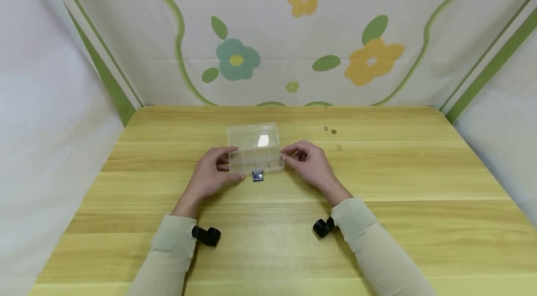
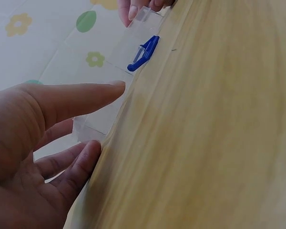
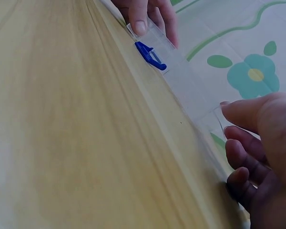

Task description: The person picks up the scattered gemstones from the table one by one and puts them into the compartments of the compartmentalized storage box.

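A clear plastic compartment box (image 1: 257,158) lies on the table, its transparent lid (image 1: 247,136) raised at the back. My left hand (image 1: 210,170) grips the box's left end, thumb at the front and index finger at the back. At the right end, my right hand (image 1: 307,161) has thumb and index fingertips together at the box wall, pinching its edge. The other right fingers are curled in the right wrist view. A blue latch (image 1: 258,175) sticks out from the box's front; it also shows in the left wrist view (image 2: 144,53). I see nothing in the compartments.
Small ring-like pieces lie on the wooden table (image 1: 268,240) to the right of the box: a dark one (image 1: 333,131) and two pale ones, the nearer one (image 1: 339,148) faint. A flowered cloth (image 1: 277,30) hangs behind the table's far edge.
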Motion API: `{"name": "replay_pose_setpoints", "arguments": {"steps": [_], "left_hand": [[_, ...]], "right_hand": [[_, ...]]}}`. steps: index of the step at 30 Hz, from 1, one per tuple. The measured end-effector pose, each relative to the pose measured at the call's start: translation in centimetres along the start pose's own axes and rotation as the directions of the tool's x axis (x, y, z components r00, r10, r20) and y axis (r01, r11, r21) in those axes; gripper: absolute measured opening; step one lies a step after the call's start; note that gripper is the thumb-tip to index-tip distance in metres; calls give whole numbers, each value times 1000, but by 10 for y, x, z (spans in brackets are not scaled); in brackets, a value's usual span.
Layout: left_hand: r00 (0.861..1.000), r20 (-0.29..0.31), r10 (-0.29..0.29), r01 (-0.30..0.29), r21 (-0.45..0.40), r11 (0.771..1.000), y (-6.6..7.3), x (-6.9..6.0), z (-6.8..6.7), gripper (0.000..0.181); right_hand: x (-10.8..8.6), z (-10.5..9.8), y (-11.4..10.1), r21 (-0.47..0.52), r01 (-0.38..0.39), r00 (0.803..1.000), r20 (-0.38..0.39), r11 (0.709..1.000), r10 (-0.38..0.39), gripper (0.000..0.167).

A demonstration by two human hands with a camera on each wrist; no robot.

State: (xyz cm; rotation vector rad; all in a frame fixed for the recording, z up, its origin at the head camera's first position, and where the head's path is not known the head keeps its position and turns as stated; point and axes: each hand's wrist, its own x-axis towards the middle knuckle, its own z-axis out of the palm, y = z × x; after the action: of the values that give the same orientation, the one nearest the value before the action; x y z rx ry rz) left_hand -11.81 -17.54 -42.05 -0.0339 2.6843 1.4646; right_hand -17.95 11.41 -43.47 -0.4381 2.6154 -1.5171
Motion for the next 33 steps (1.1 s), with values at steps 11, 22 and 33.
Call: {"name": "replay_pose_setpoints", "arguments": {"steps": [11, 22, 33], "left_hand": [[1000, -17, 7, -8, -10, 1000, 3, 0, 5, 76], [1000, -14, 19, -20, -33, 999, 7, -4, 21, 76], [999, -17, 30, -31, -45, 999, 16, -1, 28, 77]], "right_hand": [[0, -5, 2, 5, 27, 1000, 0, 1000, -27, 13], [-13, -15, 13, -16, 6, 1000, -13, 1000, -7, 14], [-22, -27, 12, -56, 29, 998, -57, 998, -32, 10]]}}
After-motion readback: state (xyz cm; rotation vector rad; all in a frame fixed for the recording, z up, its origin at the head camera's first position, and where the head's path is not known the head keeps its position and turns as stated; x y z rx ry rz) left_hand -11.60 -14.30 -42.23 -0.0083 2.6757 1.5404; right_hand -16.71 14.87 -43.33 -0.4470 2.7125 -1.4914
